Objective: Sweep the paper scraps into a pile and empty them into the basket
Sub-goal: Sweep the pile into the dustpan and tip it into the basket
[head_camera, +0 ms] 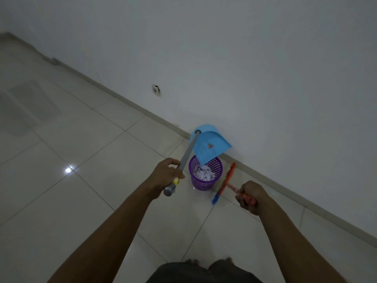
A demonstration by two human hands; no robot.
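A purple mesh basket (204, 181) stands on the tiled floor near the wall, with white paper scraps (204, 173) heaped inside. My left hand (166, 176) grips the grey handle of a light blue dustpan (210, 147), which is tipped up over the basket's rim with its mouth pointing down into it. My right hand (250, 196) grips the orange handle of a small broom (224, 185), whose orange head with blue bristles stands on the floor just right of the basket.
A white wall (265, 68) with a baseboard runs diagonally behind the basket, with a socket (156, 90) low on it. Glossy pale floor tiles (71, 180) stretch to the left and front. My feet and dark shorts (204, 270) show at the bottom edge.
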